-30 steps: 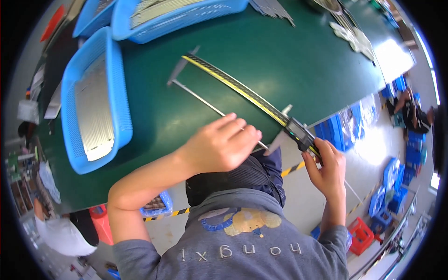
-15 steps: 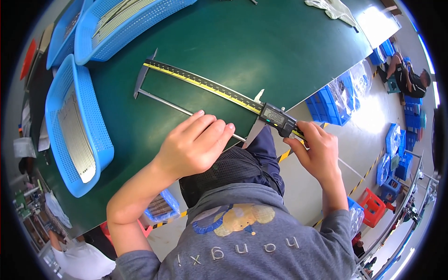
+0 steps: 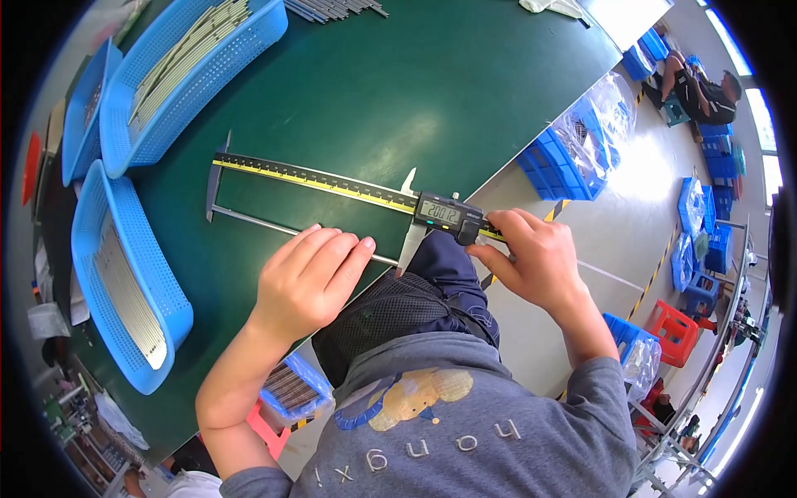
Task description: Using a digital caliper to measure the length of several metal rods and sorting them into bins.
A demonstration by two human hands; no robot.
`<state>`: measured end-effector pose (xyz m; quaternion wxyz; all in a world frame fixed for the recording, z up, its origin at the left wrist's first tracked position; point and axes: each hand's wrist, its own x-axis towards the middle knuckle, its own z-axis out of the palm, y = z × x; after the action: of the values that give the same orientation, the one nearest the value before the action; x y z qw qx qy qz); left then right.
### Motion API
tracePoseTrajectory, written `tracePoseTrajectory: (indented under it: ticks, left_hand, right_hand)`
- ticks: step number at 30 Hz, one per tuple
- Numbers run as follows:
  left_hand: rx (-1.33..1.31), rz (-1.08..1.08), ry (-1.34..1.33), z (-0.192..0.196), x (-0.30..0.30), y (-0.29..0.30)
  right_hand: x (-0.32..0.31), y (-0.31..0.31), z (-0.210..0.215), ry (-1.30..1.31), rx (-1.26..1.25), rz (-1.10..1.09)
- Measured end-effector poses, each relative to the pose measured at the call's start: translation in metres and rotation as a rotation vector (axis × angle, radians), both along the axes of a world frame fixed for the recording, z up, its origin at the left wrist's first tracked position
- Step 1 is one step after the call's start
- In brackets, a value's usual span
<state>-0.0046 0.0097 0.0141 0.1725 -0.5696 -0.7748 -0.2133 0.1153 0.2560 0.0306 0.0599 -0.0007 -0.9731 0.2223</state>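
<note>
A long digital caliper (image 3: 315,177) with a yellow-edged scale and a small screen lies across the view above the green table (image 3: 349,108). Between its two long jaws runs a thin metal rod (image 3: 257,221), one end at each jaw. My left hand (image 3: 303,278) is closed on the rod near its right part, fingers bent over it and hiding that stretch. With thumb and fingers, my right hand (image 3: 531,253) grips the caliper by its slider, at the right end past the screen.
Blue perforated baskets hold pale rods (image 3: 189,65) and more rods stacked at the left (image 3: 129,290). Several dark rods (image 3: 332,8) lie at the table's far edge, near a white glove (image 3: 552,7). Blue crates (image 3: 564,162) stand right of the table; another person (image 3: 701,91) sits beyond.
Caliper, rod and both hands have shifted left and slightly down in view, and the caliper lies more level. Its screen reading differs. Both hands keep their holds.
</note>
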Motion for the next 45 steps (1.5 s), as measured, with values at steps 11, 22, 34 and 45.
tracePoseTrajectory:
  ticks: [11,22,34,45]
  left_hand:
    - [0.006,0.046,0.015,0.001,0.002,0.002]
    - [0.001,0.006,0.032,0.001,0.008,0.008]
    - [0.045,0.036,-0.019,-0.004,0.012,0.011]
    - [0.018,0.040,-0.010,0.001,0.007,0.006]
  right_hand:
    - [0.002,0.000,0.000,-0.055,-0.048,-0.007]
    - [0.003,0.008,-0.001,-0.025,-0.060,0.029]
    - [0.004,0.007,0.001,-0.027,-0.070,-0.042]
    - [-0.001,0.004,0.001,-0.022,-0.052,-0.026]
